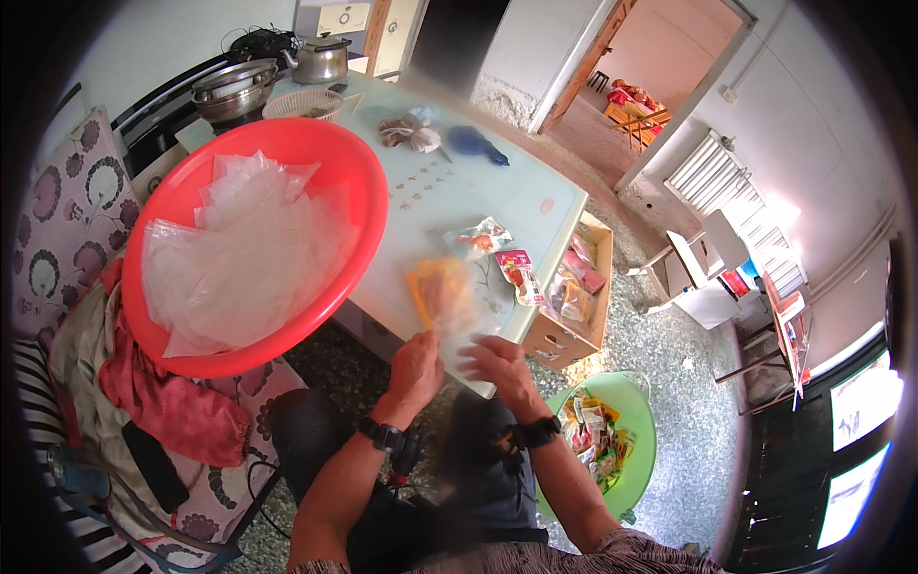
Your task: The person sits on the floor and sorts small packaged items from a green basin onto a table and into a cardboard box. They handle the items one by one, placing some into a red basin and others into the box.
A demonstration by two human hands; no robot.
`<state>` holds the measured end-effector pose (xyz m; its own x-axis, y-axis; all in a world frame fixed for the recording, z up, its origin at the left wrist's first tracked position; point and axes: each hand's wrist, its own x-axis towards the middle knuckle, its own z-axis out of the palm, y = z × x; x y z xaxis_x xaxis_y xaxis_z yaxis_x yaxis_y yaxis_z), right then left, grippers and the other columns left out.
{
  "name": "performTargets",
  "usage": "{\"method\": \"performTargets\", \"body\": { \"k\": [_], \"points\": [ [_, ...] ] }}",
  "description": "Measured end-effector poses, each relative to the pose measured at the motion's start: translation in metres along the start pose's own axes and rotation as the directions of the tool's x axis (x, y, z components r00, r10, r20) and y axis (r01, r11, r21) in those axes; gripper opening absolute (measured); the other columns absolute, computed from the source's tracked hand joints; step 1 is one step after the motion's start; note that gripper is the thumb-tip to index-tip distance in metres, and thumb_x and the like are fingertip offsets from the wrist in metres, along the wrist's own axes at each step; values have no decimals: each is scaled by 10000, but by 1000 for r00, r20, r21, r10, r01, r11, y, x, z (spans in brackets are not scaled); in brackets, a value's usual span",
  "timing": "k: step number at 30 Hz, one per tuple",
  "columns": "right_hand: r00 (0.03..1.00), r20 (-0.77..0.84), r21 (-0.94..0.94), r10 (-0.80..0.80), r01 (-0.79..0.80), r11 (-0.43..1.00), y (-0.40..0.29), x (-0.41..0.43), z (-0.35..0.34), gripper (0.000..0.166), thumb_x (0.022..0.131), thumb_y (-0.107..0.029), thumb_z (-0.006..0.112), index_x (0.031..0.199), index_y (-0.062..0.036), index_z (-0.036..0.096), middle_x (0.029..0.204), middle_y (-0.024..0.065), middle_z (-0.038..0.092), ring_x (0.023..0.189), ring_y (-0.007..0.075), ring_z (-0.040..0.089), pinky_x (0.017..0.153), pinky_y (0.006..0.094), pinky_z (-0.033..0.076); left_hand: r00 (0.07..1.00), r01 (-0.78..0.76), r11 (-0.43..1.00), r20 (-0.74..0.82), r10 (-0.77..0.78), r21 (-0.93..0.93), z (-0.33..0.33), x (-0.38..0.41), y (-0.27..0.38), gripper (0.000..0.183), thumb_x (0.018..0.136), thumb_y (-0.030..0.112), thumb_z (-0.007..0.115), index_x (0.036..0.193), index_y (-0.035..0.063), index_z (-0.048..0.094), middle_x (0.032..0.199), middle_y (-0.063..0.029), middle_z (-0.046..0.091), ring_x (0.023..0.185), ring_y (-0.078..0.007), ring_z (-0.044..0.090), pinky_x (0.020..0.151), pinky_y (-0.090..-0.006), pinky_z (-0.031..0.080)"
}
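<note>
My left hand (418, 373) pinches the near edge of a clear plastic bag (482, 319) at the near end of the glass-topped table. An orange-yellow food packet (439, 290) shows at that bag, blurred; I cannot tell whether it lies fully inside. My right hand (502, 366) is beside the bag, its fingers spread and blurred, with nothing visible in them. Just beyond lie a clear-and-white snack packet (479, 238) and a red-and-purple snack pouch (520, 276). To the left, a red plastic basin (362, 168) holds a heap of clear plastic bags (247, 247).
A cardboard box (556, 348) of bagged packets stands against the table's right side. Below it, a green tub (642, 445) holds many packets. A kettle (320, 61), steel pots (233, 100), a basket (301, 100) and a blue bag (475, 142) occupy the far table (495, 190).
</note>
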<state>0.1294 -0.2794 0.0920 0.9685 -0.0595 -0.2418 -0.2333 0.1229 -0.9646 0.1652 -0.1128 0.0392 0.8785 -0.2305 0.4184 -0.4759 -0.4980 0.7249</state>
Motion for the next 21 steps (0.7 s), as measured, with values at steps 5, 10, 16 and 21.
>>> {"method": "performTargets", "body": {
  "k": [5, 10, 16, 21],
  "points": [
    [945, -322, -159, -57, 5, 987, -2, -4, -34, 501, 864, -418, 645, 1094, 20, 568, 948, 97, 648, 807, 168, 633, 638, 277, 522, 994, -95, 995, -46, 96, 14, 2, 2, 6, 320, 718, -52, 577, 1030, 9, 543, 850, -196, 600, 769, -409, 588, 651, -469, 478],
    [986, -130, -73, 101, -112, 991, -2, 17, -17, 418, 861, -336, 656, 1087, 13, 610, 877, 86, 653, 693, 147, 621, 602, 258, 505, 980, -107, 975, 143, 136, -195, -5, 3, 10, 336, 728, -2, 620, 1063, 2, 593, 789, -165, 606, 696, -322, 609, 615, -402, 480],
    [977, -62, -290, -204, 178, 940, -16, 6, -22, 293, 868, -144, 587, 1118, 3, 630, 769, 13, 622, 633, 62, 545, 547, 228, 460, 992, 59, 893, 130, 0, -445, -22, 11, 26, 182, 827, 152, 689, 859, -19, 637, 591, -45, 558, 539, -72, 502, 512, -251, 412],
    [975, 72, -460, -210, 219, 860, -75, -55, -71, 262, 836, -97, 593, 1073, -15, 668, 867, -8, 662, 765, 66, 590, 676, 222, 477, 992, 124, 898, 42, -117, -423, -26, 11, 13, 201, 912, 164, 620, 817, -11, 593, 587, -1, 505, 556, -44, 406, 492, -248, 344]
  ]
}}
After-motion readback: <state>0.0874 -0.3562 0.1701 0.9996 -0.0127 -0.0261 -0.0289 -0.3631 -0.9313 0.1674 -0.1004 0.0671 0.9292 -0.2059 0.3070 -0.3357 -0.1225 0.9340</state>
